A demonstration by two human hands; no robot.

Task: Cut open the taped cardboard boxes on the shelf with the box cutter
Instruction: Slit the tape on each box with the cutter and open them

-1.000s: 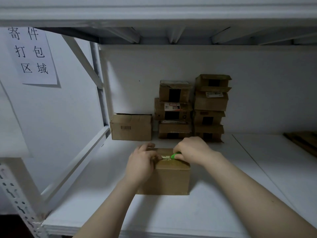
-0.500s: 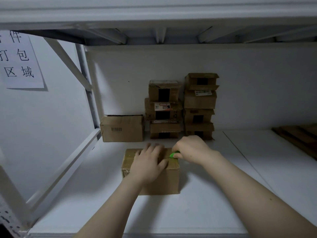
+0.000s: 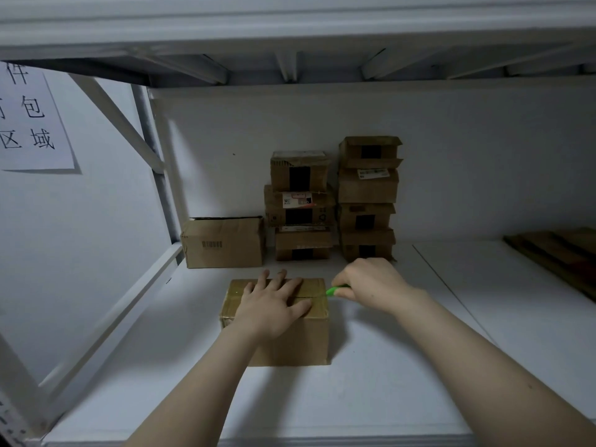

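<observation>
Small brown taped cardboard box (image 3: 292,337): light, likely to slide, so pinned by flat-spread left hand (image 3: 274,304); green box cutter (image 3: 335,290) gripped in curled right hand (image 3: 371,285) at the seam's right end.

Vantage: head-worn, wide-angle, standing before the shelf board (image 3: 354,398), near its front edge.
Facing: forward and downward, toward the back wall (image 3: 483,150).
Frame limits: upper shelf underside (image 3: 251,64) at top; paper sign (image 3: 32,124) at far left.

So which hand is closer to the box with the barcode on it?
Left. The left hand lies flat on the front box, just in front of the barcode box. The right hand is farther right, gripping the green cutter at that box's right edge.
</observation>
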